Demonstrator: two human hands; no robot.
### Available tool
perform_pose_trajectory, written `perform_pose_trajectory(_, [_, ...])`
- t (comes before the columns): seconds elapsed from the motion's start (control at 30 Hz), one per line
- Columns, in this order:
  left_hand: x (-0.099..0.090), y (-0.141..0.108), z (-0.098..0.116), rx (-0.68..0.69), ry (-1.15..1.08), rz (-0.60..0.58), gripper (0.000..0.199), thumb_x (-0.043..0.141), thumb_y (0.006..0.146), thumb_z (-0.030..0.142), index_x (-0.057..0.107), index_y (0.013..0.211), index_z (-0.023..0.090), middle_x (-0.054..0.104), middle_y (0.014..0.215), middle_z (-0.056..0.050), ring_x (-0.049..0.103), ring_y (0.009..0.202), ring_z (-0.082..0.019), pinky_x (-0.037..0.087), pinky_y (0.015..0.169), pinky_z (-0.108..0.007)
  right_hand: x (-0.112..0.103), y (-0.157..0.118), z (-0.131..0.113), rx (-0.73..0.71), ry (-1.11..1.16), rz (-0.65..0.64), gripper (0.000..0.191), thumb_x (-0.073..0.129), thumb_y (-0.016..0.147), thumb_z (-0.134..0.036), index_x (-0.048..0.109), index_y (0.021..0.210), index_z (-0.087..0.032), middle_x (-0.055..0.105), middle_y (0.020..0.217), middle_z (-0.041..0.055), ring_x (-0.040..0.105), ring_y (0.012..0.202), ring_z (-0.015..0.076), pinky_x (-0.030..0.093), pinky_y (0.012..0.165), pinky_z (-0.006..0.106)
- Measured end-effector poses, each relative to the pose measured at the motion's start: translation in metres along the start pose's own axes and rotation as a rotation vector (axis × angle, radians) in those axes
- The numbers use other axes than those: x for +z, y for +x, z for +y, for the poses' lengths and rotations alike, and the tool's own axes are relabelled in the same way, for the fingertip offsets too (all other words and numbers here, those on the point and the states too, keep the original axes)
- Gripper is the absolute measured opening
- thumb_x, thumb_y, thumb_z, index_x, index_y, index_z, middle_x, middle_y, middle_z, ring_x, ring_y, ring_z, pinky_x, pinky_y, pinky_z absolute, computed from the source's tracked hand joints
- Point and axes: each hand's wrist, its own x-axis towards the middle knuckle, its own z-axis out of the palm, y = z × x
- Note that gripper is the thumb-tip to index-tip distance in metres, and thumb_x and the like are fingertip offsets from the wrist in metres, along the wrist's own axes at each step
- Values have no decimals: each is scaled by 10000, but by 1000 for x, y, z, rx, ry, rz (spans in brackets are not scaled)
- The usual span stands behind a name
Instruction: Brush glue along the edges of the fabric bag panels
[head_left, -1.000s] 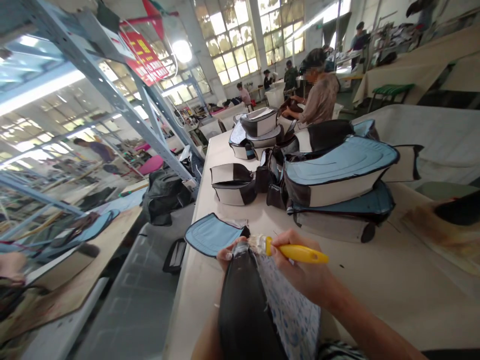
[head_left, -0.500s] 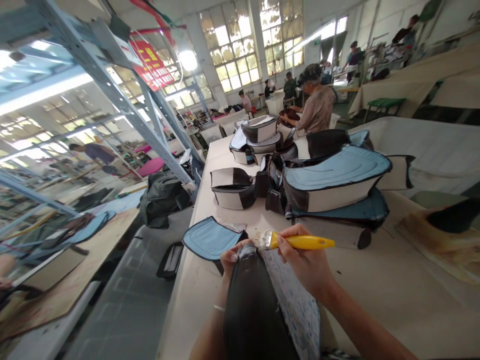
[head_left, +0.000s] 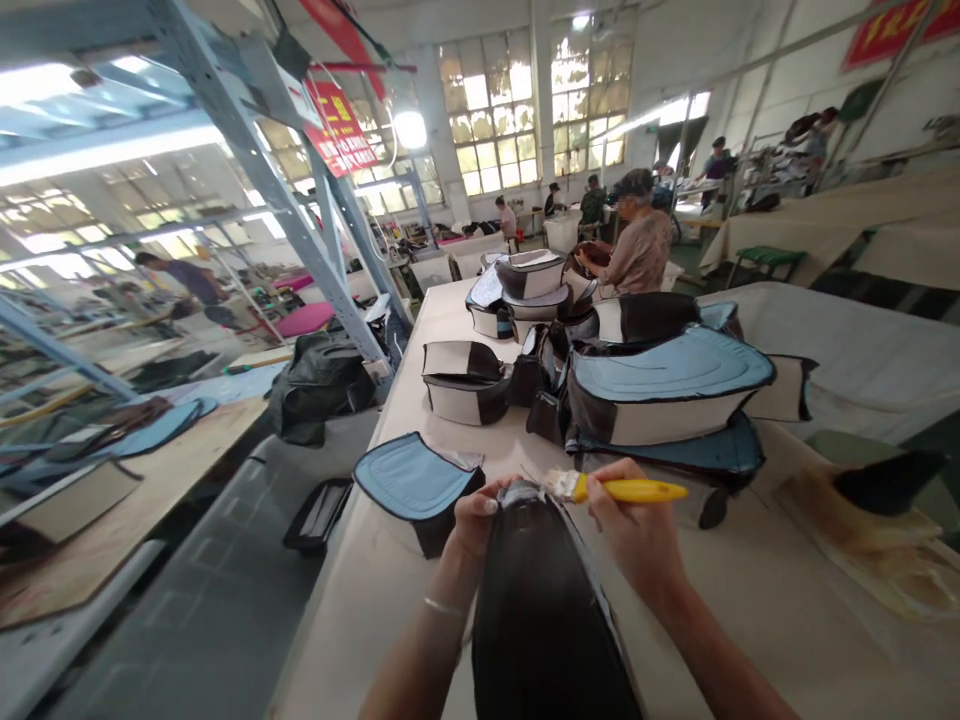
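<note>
The tabletop (head_left: 510,440) is smooth, beige and matt. Toward its right edge, beyond the hands, lies a stack of curved pieces (head_left: 667,370): stitched light-blue tops, dark piping, off-white and black side walls. At the near edge, between the forearms, is the black piece (head_left: 544,600), long, smooth and slightly glossy, narrowing to its far end; a pale, ragged seam runs down its right side. Whether it rests on the tabletop cannot be determined. Near the left edge sits a smaller blue-topped piece (head_left: 412,475) with a dark rim.

Grip status: the right hand (head_left: 637,530) pinches the yellow handle of the brush (head_left: 645,490) between thumb and fingers. The left hand (head_left: 476,520) pinches the far end of the black piece, thumb uppermost.

Coverage: a greyish, wet-looking film (head_left: 523,492) is present at that end only; the visible black face below shows none. The whitish, clumped bristles (head_left: 559,484) are just beside the end; contact is unclear.
</note>
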Motion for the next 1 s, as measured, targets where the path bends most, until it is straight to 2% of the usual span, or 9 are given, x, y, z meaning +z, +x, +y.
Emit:
perform_pose_trajectory(0.1, [-2, 6, -6, -3, 34, -14, 407, 806, 503, 289, 645, 848, 143, 620, 709, -15, 571, 622, -121, 441, 607, -225, -14, 14, -15, -40, -57, 73, 234, 580, 889, -422, 540, 828, -200, 533, 575, -44, 488, 475, 107, 382, 448, 216])
perform_pose_trajectory(0.17, [-1, 11, -11, 2, 66, -34, 452, 855, 513, 312, 669, 888, 140, 648, 755, -25, 596, 683, -125, 457, 674, -225, -18, 22, -29, -83, -63, 53, 218, 577, 888, -414, 537, 837, -206, 526, 566, -51, 482, 470, 107, 380, 450, 217])
perform_pose_trajectory(0.33, [6, 22, -17, 30, 144, -137, 453, 871, 551, 443, 694, 836, 139, 671, 740, -53, 637, 751, -185, 477, 721, -271, -7, 34, -50, -200, -255, -252, 144, 555, 881, -325, 545, 798, -209, 551, 609, -39, 528, 520, 112, 386, 500, 222])
perform_pose_trajectory(0.4, [6, 23, -19, 42, 151, -139, 470, 869, 558, 467, 696, 847, 140, 681, 759, -63, 652, 792, -207, 485, 730, -279, -1, 36, -51, -254, -351, -307, 128, 537, 882, -290, 545, 784, -208, 558, 620, -34, 539, 537, 116, 390, 525, 229])
perform_pose_trajectory(0.6, [-14, 16, -20, 76, 157, -141, 527, 877, 597, 336, 670, 1059, 190, 713, 934, -58, 671, 891, -213, 506, 790, -272, -2, 29, -47, -391, -337, -139, 123, 524, 904, -260, 527, 794, -206, 559, 641, -40, 532, 527, 95, 417, 534, 204])
perform_pose_trajectory(0.73, [-32, 14, -22, 108, 223, -132, 544, 829, 674, 281, 628, 1179, 260, 699, 1090, -47, 633, 1047, -238, 464, 958, -335, -18, 12, -42, -463, -301, 42, 37, 541, 921, -214, 575, 906, -213, 636, 801, -14, 611, 689, 100, 487, 673, 189])
perform_pose_trajectory(0.83, [-47, 13, -26, 77, 385, -120, 497, 771, 740, 351, 628, 1204, 244, 682, 1151, -73, 592, 1118, -272, 403, 1048, -398, -34, 1, -35, -428, -289, 155, 122, 545, 935, -217, 598, 1044, -233, 652, 857, -7, 636, 731, 100, 519, 705, 183])
perform_pose_trajectory(0.93, [-58, 11, -33, 34, 567, -102, 445, 725, 772, 424, 662, 1150, 199, 678, 1144, -94, 556, 1151, -286, 359, 1085, -418, -52, -8, -25, -390, -309, 145, 201, 500, 962, -243, 578, 1147, -245, 624, 748, -32, 614, 610, 87, 527, 621, 168])
perform_pose_trajectory(1.0, [-59, 8, -38, 17, 640, -18, 396, 719, 769, 447, 685, 1062, 184, 689, 1077, -85, 567, 1099, -278, 393, 1043, -407, -63, -14, -17, -379, -395, 116, 179, 458, 977, -274, 591, 1091, -238, 635, 736, -19, 639, 632, 105, 541, 622, 182])
